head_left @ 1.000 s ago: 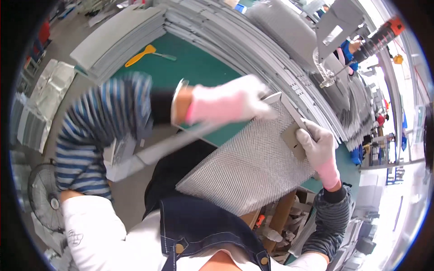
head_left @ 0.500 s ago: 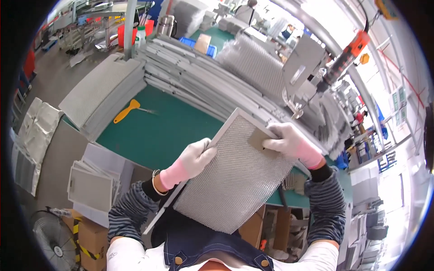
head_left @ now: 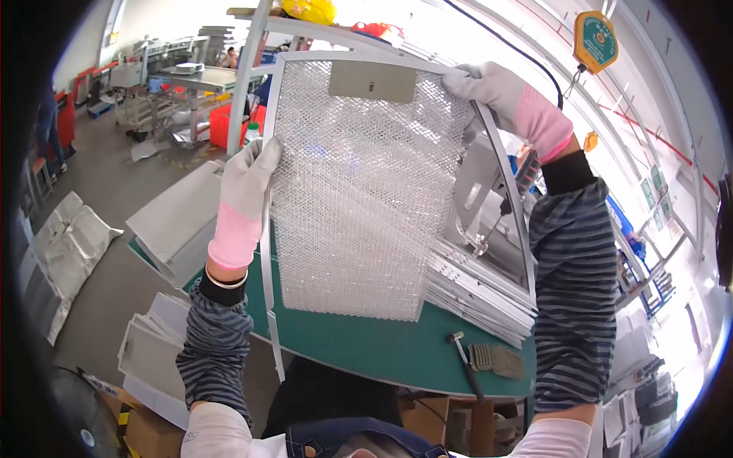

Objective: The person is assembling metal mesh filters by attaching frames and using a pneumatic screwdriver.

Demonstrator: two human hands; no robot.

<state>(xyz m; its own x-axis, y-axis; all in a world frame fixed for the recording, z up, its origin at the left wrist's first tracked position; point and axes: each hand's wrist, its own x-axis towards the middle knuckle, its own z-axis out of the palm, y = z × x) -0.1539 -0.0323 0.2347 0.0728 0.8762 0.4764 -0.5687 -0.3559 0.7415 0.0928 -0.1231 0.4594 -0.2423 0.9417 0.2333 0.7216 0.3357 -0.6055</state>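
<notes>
I hold a rectangular silver mesh filter panel with a thin metal frame (head_left: 359,191) up in the air in front of me, above the green-topped workbench (head_left: 366,343), clear of its surface. Its long axis runs up and down, tilted a little so the top leans to my right, and light shines through the mesh. A small flat grey metal plate (head_left: 372,81) sits at the middle of its top edge.

My left hand (head_left: 243,200), in a white and pink work glove, grips the panel's left long edge about halfway up; the fingers are pressed together and curled round the frame, thumb hidden behind it. My right hand (head_left: 508,95), gloved the same, grips the top right corner, fingers closed over the frame. So the panel lies between my two hands, the right one higher, the left one lower and nearer the bench.

Along the bench's far and right side lies a stack of flat grey metal-framed panels (head_left: 481,294). Near the front right edge rest a small hammer with a dark handle (head_left: 466,362) and a small ribbed grey piece (head_left: 496,359) just beside it. Off the left edge stands another pile of grey mesh panels (head_left: 179,221), and lower down a heap of pale flat sheets (head_left: 153,351)
</notes>
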